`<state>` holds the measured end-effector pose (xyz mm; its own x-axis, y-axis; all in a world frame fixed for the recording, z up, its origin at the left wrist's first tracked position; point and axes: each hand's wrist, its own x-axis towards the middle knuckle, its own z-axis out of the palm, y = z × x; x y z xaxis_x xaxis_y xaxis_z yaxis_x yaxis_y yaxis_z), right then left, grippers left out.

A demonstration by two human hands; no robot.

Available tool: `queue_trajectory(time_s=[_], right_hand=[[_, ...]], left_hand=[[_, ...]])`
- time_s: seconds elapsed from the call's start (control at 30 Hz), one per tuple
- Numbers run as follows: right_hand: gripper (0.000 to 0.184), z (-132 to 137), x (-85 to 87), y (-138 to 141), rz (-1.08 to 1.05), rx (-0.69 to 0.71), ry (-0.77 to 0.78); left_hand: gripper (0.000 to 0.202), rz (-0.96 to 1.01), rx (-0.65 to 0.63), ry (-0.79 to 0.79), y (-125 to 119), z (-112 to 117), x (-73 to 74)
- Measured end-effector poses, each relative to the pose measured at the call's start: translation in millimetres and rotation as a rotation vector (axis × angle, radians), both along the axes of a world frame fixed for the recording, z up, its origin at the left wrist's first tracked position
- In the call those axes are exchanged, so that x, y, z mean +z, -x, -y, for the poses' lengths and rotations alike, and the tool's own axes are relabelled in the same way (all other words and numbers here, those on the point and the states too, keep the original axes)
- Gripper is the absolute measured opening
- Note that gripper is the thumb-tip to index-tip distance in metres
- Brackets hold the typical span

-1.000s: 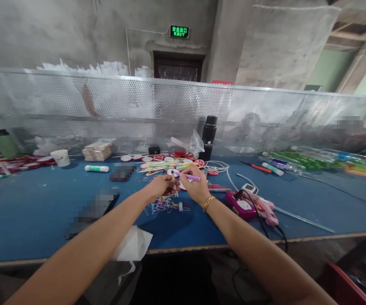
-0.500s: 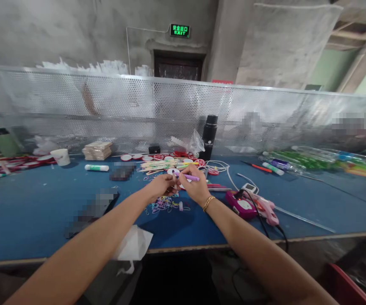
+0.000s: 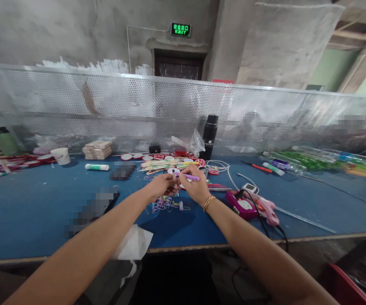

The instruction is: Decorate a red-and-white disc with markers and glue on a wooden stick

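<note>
at the far left of the blue table (image 3: 33,212) stands one white cup (image 3: 61,156), then one stack of wooden pieces (image 3: 97,150) and one white tube with green ends (image 3: 97,167) lying flat. one white folded sheet (image 3: 134,243) hangs over the near edge. in the middle, the left hand (image 3: 160,185) is closed, its fingertips pinching a small pale piece that is too small to name. under both hands lies one heap of coloured rubber bands (image 3: 163,206); the bands are too many and too small to count. the right hand (image 3: 196,187), touching the left one, is clamped on one purple pen (image 3: 187,176), which lies almost level above the bands. behind the hands stands one black flask (image 3: 209,137), upright. to the right of the right hand lie one magenta device (image 3: 240,205) and one pink glue gun (image 3: 267,209), just beside each other.
</note>
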<state>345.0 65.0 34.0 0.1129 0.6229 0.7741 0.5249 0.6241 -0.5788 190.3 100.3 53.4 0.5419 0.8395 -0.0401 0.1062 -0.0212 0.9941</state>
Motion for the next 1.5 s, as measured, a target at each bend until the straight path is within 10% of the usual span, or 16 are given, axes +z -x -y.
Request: queue_trajectory(time_s=[1.5], right_hand=[[0.011,-0.1,2.6,-1.8,0.018,-0.050,-0.074]], left_hand=[[0.022,-0.021,0.006,-0.006,0.1,2.0,0.6]])
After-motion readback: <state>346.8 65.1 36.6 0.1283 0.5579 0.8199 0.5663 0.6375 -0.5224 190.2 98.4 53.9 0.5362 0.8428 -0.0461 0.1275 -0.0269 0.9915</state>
